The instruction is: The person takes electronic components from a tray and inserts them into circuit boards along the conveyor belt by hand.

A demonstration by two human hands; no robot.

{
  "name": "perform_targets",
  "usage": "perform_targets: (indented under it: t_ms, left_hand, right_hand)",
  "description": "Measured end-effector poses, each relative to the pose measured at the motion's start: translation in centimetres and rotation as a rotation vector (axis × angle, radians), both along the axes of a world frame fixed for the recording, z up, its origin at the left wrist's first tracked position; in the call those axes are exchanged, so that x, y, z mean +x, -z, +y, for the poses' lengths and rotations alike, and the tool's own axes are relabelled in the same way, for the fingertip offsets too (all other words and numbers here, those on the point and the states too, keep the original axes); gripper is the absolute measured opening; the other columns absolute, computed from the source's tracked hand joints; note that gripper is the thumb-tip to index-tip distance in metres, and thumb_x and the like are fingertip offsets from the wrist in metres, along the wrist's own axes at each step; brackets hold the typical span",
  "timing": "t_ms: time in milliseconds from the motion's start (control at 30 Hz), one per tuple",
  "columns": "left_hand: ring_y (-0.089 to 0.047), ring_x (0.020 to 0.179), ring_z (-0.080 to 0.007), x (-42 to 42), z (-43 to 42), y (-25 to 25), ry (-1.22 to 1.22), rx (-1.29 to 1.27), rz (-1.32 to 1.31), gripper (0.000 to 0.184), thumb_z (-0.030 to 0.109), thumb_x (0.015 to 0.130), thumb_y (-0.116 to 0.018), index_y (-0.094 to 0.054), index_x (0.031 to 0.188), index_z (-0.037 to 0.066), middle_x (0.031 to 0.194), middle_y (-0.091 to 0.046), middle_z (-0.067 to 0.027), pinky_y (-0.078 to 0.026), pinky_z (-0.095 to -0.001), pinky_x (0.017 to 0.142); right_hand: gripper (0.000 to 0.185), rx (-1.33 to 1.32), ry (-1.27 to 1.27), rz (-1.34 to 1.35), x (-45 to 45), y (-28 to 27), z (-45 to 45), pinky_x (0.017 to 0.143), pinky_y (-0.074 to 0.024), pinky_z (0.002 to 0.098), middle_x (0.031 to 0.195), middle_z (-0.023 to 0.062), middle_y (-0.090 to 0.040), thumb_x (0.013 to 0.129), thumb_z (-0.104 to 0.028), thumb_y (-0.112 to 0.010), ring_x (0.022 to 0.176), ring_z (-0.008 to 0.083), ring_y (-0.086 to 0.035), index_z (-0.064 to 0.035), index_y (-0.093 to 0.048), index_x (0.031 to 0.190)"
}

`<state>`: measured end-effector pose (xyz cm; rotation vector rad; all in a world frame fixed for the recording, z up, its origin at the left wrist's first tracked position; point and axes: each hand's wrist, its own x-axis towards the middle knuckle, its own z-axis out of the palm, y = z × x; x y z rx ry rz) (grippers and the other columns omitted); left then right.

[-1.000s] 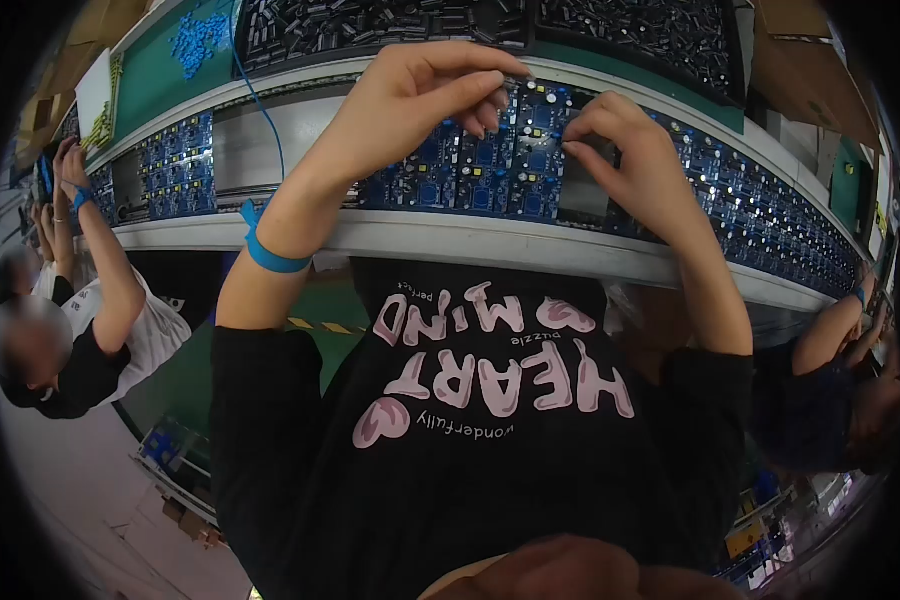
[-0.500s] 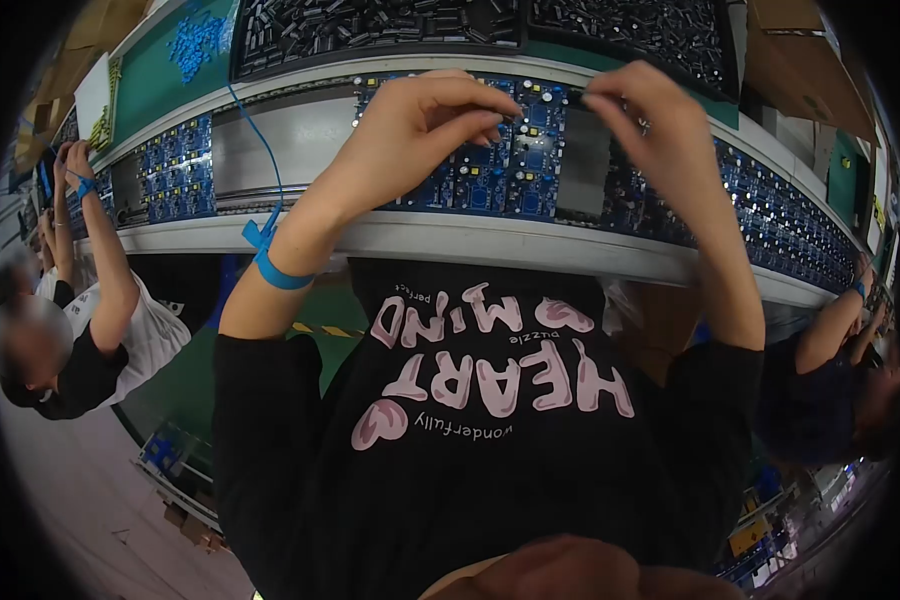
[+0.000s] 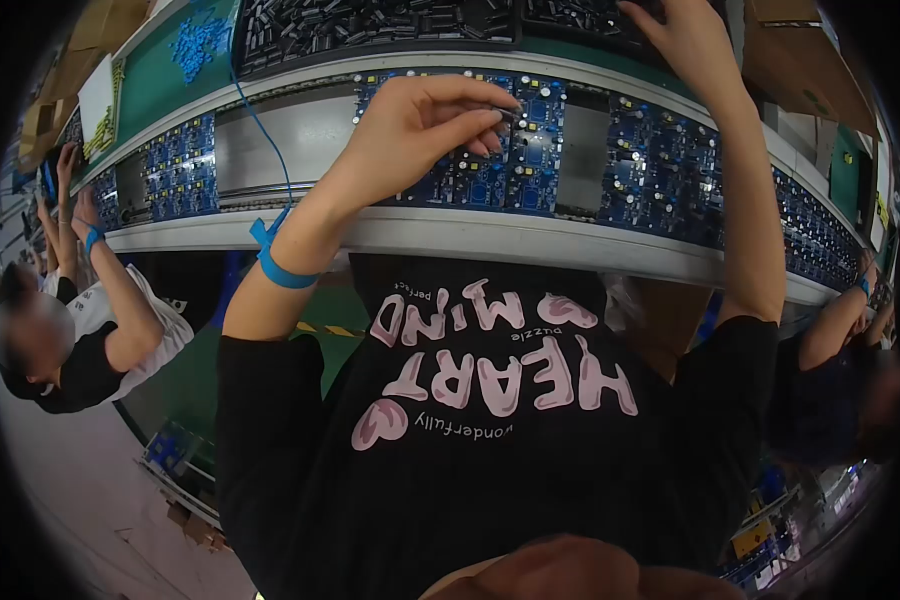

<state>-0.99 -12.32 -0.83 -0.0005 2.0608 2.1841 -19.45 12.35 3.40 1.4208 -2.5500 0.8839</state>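
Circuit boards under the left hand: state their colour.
The circuit boards are dark blue, best seen in the head view.

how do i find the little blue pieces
Find the long row of circuit boards, then the green bench beyond it. Left of the black trays there lies a loose heap of little blue pieces; the trays' pieces are dark.
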Motion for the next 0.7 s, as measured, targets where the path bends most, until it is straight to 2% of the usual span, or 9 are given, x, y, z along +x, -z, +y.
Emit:
perform_targets:
  t_ms: [133, 200, 233, 300, 333, 400, 467, 533, 700]
  left_hand:
    - [-0.069, 0.087, -0.0113, 0.1, 0.7, -0.2, -0.021, -0.023, 0.006, 0.023, 0.005, 0.1, -0.062, -0.069, 0.12, -0.001, 0.099, -0.073, -0.0086, -0.058, -0.0239, 0.078]
    - [-0.071, 0.086, -0.0168, 0.2, 1.5, -0.9, -0.056, -0.229, -0.019, 0.021, 0.005, 0.096, -0.066, -0.07, 0.116, 0.0, 0.098, -0.073, -0.0092, -0.057, -0.026, 0.076]
    - [-0.071, 0.086, -0.0168, 0.0, 1.7, -0.7, -0.055, -0.229, -0.019, 0.021, 0.005, 0.096, -0.066, -0.07, 0.116, 0.0, 0.098, -0.073, -0.0092, -0.057, -0.026, 0.076]
    - [-0.07, 0.092, -0.025, -0.3, 2.0, -0.2, 0.017, -0.766, 0.469, 0.019, 0.006, 0.09, -0.071, -0.07, 0.108, 0.001, 0.102, -0.069, -0.0092, -0.057, -0.0307, 0.077]
    - [-0.07, 0.092, -0.025, -0.5, 2.4, -0.1, 0.019, -0.765, 0.469, 0.019, 0.006, 0.09, -0.071, -0.07, 0.108, 0.001, 0.102, -0.069, -0.0092, -0.057, -0.0307, 0.077]
    - [-0.065, 0.099, -0.0301, -0.9, 3.1, 0.1, 0.02, -0.884, 0.628, 0.02, 0.004, 0.083, -0.074, -0.069, 0.102, 0.003, 0.108, -0.064, -0.0092, -0.055, -0.0358, 0.08]
    - [-0.064, 0.101, -0.029, -1.2, 3.3, 0.4, 0.027, -0.936, 0.645, 0.021, 0.003, 0.081, -0.074, -0.069, 0.101, 0.003, 0.11, -0.063, -0.0088, -0.054, -0.0364, 0.081]
    - [-0.064, 0.102, -0.0279, -1.5, 3.5, 0.6, 0.032, -0.989, 0.664, 0.022, 0.002, 0.079, -0.074, -0.068, 0.101, 0.004, 0.111, -0.062, -0.0084, -0.054, -0.037, 0.083]
    - [-0.064, 0.101, -0.028, -2.0, 3.6, 0.6, 0.04, -1.003, 0.696, 0.026, 0.002, 0.077, -0.074, -0.069, 0.102, 0.005, 0.111, -0.063, -0.0081, -0.054, -0.037, 0.083]
  right_hand:
    - [0.017, -0.034, -0.002, -0.087, 0.5, -0.2, 0.6, 0.081, -0.0539, 0.0257, 0.103, 0.0058, -0.071, 0.097, -0.007, -0.065, 0.089, 0.0129, -0.068, -0.0032, -0.068, 0.114]
    - [0.017, -0.052, -0.007, -0.132, 0.8, -0.3, 0.7, 0.081, -0.0541, 0.0258, 0.103, 0.0059, -0.071, 0.098, -0.006, -0.065, 0.09, 0.0127, -0.069, -0.0028, -0.068, 0.114]
    - [0.017, -0.061, -0.009, -0.154, 0.9, -0.3, 0.8, 0.082, -0.0542, 0.0258, 0.103, 0.006, -0.071, 0.098, -0.006, -0.065, 0.09, 0.0126, -0.069, -0.0026, -0.068, 0.114]
    - [0.017, -0.076, -0.012, -0.195, 1.2, -0.5, 1.0, 0.082, -0.0543, 0.0258, 0.104, 0.0061, -0.071, 0.098, -0.006, -0.064, 0.091, 0.0125, -0.069, -0.0022, -0.068, 0.115]
    - [0.017, -0.085, -0.012, -0.217, 1.4, -0.5, 1.1, 0.082, -0.0544, 0.0258, 0.104, 0.0062, -0.071, 0.098, -0.006, -0.064, 0.092, 0.0124, -0.069, -0.002, -0.068, 0.115]
    - [0.017, -0.103, -0.013, -0.26, 1.7, -0.6, 1.4, 0.083, -0.0545, 0.0259, 0.104, 0.0063, -0.071, 0.098, -0.006, -0.064, 0.092, 0.0123, -0.069, -0.0016, -0.068, 0.115]
    - [0.017, -0.112, -0.011, -0.282, 2.4, -0.4, 1.8, 0.083, -0.0546, 0.0259, 0.105, 0.0063, -0.071, 0.099, -0.006, -0.064, 0.093, 0.0122, -0.069, -0.0014, -0.068, 0.115]
    - [0.016, -0.284, 0.017, -0.567, 3.6, 0.3, 2.3, 0.082, -0.0559, 0.0257, 0.097, 0.0036, -0.073, 0.1, -0.007, -0.061, 0.09, 0.0117, -0.071, -0.0018, -0.068, 0.114]
    - [0.018, -0.384, -0.001, -0.775, 4.7, 0.5, 3.3, 0.08, -0.056, 0.0248, 0.096, 0.0064, -0.073, 0.101, -0.006, -0.059, 0.09, 0.0133, -0.071, 0.0007, -0.065, 0.117]
